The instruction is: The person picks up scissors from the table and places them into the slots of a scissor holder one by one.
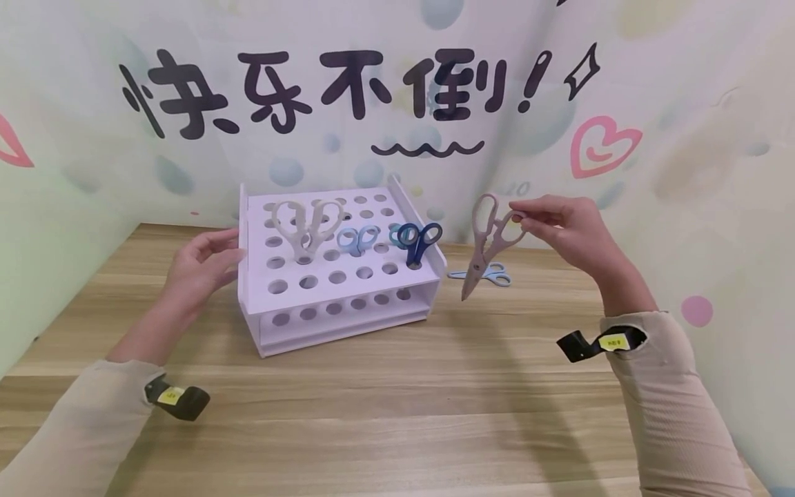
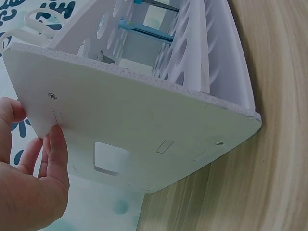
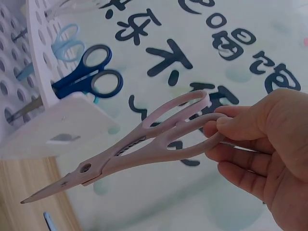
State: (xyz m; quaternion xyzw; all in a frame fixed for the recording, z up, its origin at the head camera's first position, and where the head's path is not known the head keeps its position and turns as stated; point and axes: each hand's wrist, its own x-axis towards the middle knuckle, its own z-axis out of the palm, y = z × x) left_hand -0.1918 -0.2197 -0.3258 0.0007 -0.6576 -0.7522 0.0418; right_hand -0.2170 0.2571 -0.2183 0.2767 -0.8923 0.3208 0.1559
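Note:
My right hand (image 1: 562,224) pinches one handle loop of a pair of pinkish-grey kitchen scissors (image 3: 120,151) between thumb and fingers. Their blades point down, above the table just right of a white rack (image 1: 335,293) with rows of round holes. My left hand (image 1: 201,262) touches the rack's left side panel (image 2: 125,125) with its fingertips, fingers fairly straight. Upright in the rack stand scissors with whitish handles (image 1: 299,228), light blue scissors (image 1: 357,241), teal-handled scissors (image 1: 395,235) and dark blue scissors (image 3: 79,83). The rack hides part of the left fingers in the head view.
Light blue scissors (image 1: 497,277) lie on the wooden table (image 1: 373,407), behind the held pair and right of the rack. A patterned cloth backdrop (image 1: 348,138) with black lettering hangs close behind the rack.

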